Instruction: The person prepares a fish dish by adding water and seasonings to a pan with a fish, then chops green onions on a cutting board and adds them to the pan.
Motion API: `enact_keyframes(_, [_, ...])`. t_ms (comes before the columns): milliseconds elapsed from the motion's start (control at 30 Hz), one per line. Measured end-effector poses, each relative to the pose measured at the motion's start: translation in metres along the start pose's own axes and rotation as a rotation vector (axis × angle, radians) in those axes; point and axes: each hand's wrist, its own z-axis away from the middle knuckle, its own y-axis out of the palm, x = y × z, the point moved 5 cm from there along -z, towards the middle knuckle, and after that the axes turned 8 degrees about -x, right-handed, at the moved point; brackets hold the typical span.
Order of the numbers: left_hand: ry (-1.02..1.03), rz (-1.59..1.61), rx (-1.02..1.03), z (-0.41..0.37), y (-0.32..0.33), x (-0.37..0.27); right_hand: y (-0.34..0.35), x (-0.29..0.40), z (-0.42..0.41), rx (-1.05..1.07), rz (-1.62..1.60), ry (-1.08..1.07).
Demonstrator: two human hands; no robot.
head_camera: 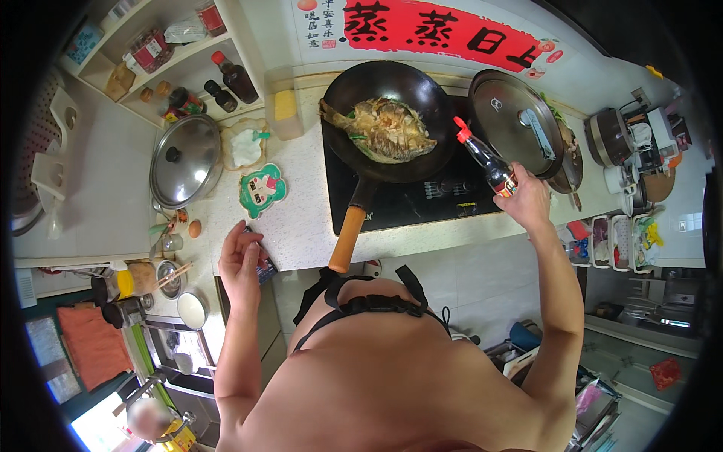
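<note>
My right hand (528, 198) is closed around the lower part of a dark glass sauce bottle (484, 155). The bottle tilts, its red cap angled up and left toward the wok. A fried whole fish (390, 133) with green scallion pieces lies in the black wok (406, 79), whose wooden handle (347, 240) points toward me. Under the wok is a black induction cooktop (395, 212). At the counter's left front, my left hand (240, 260) is raised with fingers loosely apart. Beside and partly behind it lies a dark printed box (265, 268).
A large lid (511, 118) leans right of the wok. Left stand a lidded steel pot (185, 161), a dish of white granules (245, 147) and a green cartoon coaster (262, 191). An egg (195, 229) and a white bowl (192, 311) lie nearer the sink (181, 350).
</note>
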Motion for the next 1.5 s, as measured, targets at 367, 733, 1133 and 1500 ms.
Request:
enact_keyframes(367, [-0.086, -0.036, -0.12, 0.012, -0.025, 0.018, 0.024, 0.012, -0.067, 0.092, 0.197, 0.007])
enact_keyframes(733, [-0.064, -0.019, -0.171, 0.024, -0.043, 0.018, 0.051, 0.097, -0.144, 0.128, 0.184, -0.044])
enact_keyframes(1133, [-0.083, 0.008, -0.194, 0.034, -0.046, 0.026, 0.059, 0.154, -0.074, 0.127, 0.055, -0.29])
enact_keyframes(1500, [-0.068, -0.028, -0.082, 0.034, -0.014, 0.023, 0.028, 0.033, -0.01, 0.217, 0.159, -0.089])
